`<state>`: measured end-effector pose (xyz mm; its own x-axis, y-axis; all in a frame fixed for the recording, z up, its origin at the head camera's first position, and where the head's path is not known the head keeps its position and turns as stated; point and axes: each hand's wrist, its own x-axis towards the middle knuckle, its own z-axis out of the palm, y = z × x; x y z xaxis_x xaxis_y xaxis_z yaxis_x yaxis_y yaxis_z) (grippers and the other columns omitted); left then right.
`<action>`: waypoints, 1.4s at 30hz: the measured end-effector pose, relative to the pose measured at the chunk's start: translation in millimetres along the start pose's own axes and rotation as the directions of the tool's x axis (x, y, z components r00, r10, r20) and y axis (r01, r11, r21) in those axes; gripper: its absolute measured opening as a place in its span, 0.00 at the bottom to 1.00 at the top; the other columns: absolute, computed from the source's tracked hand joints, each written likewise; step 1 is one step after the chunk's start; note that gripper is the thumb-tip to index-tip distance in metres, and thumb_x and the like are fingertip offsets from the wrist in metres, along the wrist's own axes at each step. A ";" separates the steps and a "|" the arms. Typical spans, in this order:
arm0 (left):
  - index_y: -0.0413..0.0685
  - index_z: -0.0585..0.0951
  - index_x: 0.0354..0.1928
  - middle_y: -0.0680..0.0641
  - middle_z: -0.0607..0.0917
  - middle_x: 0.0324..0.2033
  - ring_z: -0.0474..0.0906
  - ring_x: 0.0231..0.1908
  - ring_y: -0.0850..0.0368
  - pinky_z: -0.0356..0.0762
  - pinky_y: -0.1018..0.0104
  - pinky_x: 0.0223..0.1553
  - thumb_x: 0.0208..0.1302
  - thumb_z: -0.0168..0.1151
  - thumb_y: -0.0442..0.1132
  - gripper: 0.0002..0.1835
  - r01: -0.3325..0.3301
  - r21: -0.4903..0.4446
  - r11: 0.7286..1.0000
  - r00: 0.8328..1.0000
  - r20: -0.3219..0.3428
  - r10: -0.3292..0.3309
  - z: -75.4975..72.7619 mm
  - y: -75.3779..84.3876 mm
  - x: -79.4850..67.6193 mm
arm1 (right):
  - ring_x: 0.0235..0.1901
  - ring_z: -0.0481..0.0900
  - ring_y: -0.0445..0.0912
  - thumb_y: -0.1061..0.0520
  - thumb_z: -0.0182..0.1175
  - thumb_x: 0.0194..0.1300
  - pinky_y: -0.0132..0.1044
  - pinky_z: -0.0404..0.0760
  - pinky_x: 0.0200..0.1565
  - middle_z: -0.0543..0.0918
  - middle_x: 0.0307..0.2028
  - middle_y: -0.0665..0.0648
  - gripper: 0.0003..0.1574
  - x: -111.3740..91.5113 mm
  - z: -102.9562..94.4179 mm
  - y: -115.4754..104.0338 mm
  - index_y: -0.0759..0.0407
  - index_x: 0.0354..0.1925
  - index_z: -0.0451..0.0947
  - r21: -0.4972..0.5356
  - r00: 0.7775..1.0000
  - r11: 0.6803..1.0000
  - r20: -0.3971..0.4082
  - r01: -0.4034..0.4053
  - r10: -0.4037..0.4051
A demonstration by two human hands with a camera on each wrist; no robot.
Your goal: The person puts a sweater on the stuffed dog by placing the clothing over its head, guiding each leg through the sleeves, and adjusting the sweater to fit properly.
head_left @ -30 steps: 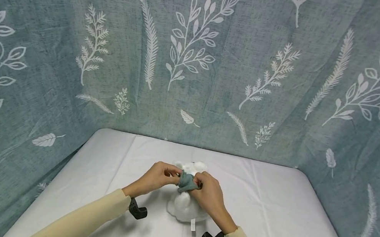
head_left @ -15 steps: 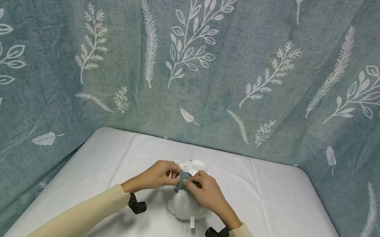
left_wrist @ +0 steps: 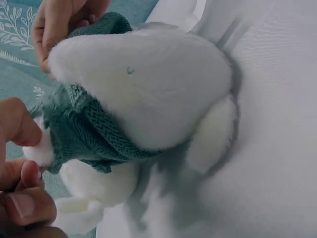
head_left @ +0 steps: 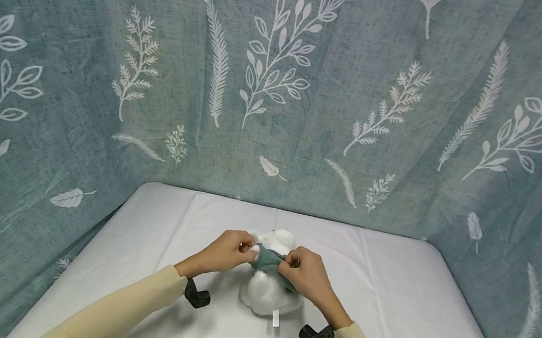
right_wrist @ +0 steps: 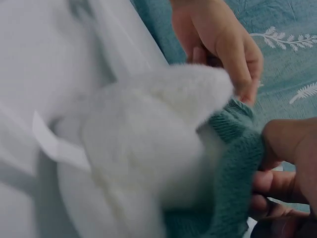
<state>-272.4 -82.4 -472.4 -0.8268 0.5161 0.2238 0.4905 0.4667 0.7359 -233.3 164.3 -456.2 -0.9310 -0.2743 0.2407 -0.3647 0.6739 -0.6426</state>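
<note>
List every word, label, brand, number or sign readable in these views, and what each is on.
No words, brands or numbers can be read.
White tag: too small and blurred to tell if it is printed.
White plush toy: a small curved mark, apparently stitching, not text.
Green knit garment: no lettering visible.
Hanging cloth: leaf patterns only.
</note>
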 end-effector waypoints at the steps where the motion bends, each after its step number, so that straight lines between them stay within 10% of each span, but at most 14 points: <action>1: 0.51 0.77 0.30 0.55 0.69 0.23 0.59 0.21 0.65 0.62 0.68 0.28 0.68 0.61 0.36 0.07 0.005 -0.006 1.000 1.000 0.002 -0.005 -0.1 -1.2 -0.2 | 0.24 0.70 0.42 0.62 0.64 0.59 0.37 0.70 0.30 0.73 0.25 0.46 0.15 -0.8 -1.9 1.1 0.47 0.18 0.76 -0.018 1.000 1.000 0.002 -0.003 0.003; 14: 0.53 0.76 0.27 0.54 0.73 0.23 0.61 0.20 0.65 0.62 0.69 0.25 0.70 0.64 0.48 0.14 -0.021 0.145 0.989 0.997 0.070 0.011 4.1 7.9 6.2 | 0.23 0.68 0.37 0.50 0.74 0.63 0.33 0.70 0.28 0.75 0.25 0.44 0.08 4.1 4.8 -3.8 0.52 0.36 0.87 -0.049 0.993 0.994 -0.050 0.102 -0.104; 31: 0.51 0.70 0.30 0.52 0.65 0.26 0.59 0.25 0.57 0.59 0.61 0.30 0.74 0.58 0.46 0.14 0.215 -0.133 0.968 0.976 0.051 -0.210 -1.4 0.9 2.5 | 0.19 0.62 0.38 0.60 0.65 0.58 0.33 0.60 0.23 0.71 0.23 0.45 0.12 -4.5 -12.7 8.2 0.47 0.22 0.76 -0.143 1.000 0.990 0.008 0.020 -0.019; 42: 0.54 0.76 0.26 0.54 0.74 0.22 0.67 0.22 0.63 0.67 0.67 0.26 0.66 0.66 0.62 0.23 0.108 0.066 0.992 0.993 0.043 -0.111 5.4 10.2 8.6 | 0.19 0.66 0.39 0.47 0.73 0.65 0.32 0.65 0.24 0.75 0.25 0.44 0.10 1.1 -7.7 -0.6 0.47 0.29 0.86 -0.075 1.000 0.997 -0.022 0.010 -0.012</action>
<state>-273.0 -69.4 -466.4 -0.8634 0.4917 0.1132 0.4157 0.5661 0.7118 -234.2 168.8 -449.9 -0.9267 -0.2668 0.2645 -0.3741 0.7204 -0.5840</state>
